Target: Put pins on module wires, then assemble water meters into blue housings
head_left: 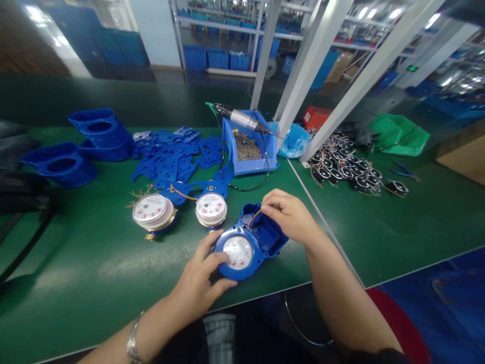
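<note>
A water meter in a blue plastic housing (248, 268) lies near the front edge of the green table, its round white dial (238, 252) facing up. My left hand (200, 275) grips the dial side of the housing, thumb on the dial's rim. Thin red and yellow wires (254, 218) rise from the housing's open box part, their ends pinched between the thumb and fingers of my right hand (290, 215). Behind the housing stands a second water meter (211, 209) without a housing, and farther left a third one (153, 211) with brass fittings.
Flat blue plastic plates (170, 156) lie heaped at the back. A blue bin of small screws (247, 146) has an electric screwdriver (242, 120) across it. Empty blue housings (62, 164) stand left. Black round modules with wires (344, 164), pliers (405, 172) and a green bin (399, 134) are right, beyond white posts.
</note>
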### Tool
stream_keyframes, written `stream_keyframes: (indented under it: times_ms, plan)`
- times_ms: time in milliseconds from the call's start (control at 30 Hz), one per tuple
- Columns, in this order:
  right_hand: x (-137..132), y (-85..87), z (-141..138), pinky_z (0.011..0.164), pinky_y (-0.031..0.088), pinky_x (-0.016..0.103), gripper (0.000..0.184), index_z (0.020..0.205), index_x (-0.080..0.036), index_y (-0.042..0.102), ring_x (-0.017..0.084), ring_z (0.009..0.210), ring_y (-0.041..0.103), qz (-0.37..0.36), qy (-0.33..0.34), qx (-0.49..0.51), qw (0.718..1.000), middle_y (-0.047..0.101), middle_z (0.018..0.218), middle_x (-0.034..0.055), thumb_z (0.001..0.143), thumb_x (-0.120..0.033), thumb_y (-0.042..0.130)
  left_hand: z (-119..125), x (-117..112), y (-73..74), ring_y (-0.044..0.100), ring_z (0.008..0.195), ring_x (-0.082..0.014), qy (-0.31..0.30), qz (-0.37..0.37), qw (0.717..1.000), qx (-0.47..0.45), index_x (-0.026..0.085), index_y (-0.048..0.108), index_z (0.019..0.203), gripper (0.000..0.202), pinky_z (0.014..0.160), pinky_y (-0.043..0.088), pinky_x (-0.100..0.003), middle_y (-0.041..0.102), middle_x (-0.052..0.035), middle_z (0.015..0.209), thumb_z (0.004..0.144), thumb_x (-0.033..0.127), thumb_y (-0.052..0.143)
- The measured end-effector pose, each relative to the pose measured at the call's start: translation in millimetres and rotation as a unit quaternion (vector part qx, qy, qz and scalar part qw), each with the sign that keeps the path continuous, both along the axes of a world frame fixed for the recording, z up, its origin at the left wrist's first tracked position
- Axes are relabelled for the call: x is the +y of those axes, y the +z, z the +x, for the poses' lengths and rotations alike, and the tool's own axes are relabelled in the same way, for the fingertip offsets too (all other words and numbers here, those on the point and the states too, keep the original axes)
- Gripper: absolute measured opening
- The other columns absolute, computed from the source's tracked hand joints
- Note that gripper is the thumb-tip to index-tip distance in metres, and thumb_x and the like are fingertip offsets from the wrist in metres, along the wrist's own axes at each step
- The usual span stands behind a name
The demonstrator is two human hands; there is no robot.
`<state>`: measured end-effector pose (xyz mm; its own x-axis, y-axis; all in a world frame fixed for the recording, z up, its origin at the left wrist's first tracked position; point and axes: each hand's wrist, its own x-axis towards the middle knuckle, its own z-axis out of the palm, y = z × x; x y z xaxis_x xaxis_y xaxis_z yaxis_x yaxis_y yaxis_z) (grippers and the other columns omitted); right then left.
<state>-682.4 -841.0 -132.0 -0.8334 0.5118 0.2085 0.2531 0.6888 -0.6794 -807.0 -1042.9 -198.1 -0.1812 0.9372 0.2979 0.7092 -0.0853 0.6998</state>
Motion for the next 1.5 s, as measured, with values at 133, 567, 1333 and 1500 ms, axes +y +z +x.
stream_keyframes:
  times_ms: [133, 567, 1333, 1500]
  plan:
    - [-6.7, -2.9, 8.4, 0.068, 0.040, 0.025, 0.016, 0.065, -0.015, 0.057, 0.012, 0.073, 0.052, -0.014, -0.053, 0.011, 0.998, 0.056, 0.075, 0.0024, 0.078, -0.018, 0.049, -9.5, -0.5, -1.0, 0.039, 0.118, -0.0270, -0.032, -0.010, 0.998, -0.057, 0.020, 0.051, 0.091, 0.022, 0.093, 0.037, -0.043, 0.037, -0.0146, 0.129, 0.071, 0.026, 0.060]
    - [-29.4, -49.8, 34.0, 0.074, 0.046, 0.032, 0.021, 0.081, -0.017, 0.057, 0.015, 0.079, 0.057, -0.350, -0.270, 0.274, 0.854, 0.059, 0.084, 0.0034, 0.074, -0.037, 0.056, -16.5, 79.7, 43.8, 0.043, 0.115, -0.0246, -0.079, -0.146, 0.969, -0.186, 0.016, 0.039, 0.123, 0.060, 0.099, 0.032, -0.042, 0.046, -0.0115, 0.126, 0.069, 0.028, 0.060]
    - [-107.6, -69.3, 46.7, 0.097, 0.036, 0.039, 0.075, 0.129, -0.024, 0.030, 0.024, 0.115, 0.044, -0.595, -0.228, 0.334, 0.695, 0.042, 0.129, 0.0074, 0.065, -0.033, 0.067, 13.1, 74.1, 29.5, 0.043, 0.111, -0.0258, -0.025, -0.158, 0.944, -0.289, 0.017, 0.028, 0.125, 0.080, 0.096, 0.031, -0.041, 0.040, -0.0117, 0.123, 0.057, 0.030, 0.069]
    - [-107.5, -67.2, 46.5, 0.097, 0.036, 0.039, 0.076, 0.128, -0.024, 0.032, 0.024, 0.116, 0.043, -0.600, -0.236, 0.327, 0.691, 0.043, 0.129, 0.0070, 0.063, -0.034, 0.069, 15.4, 71.2, 32.5, 0.043, 0.109, -0.0250, -0.008, -0.179, 0.949, -0.261, 0.019, 0.026, 0.125, 0.078, 0.094, 0.033, -0.042, 0.040, -0.0105, 0.121, 0.059, 0.028, 0.067]
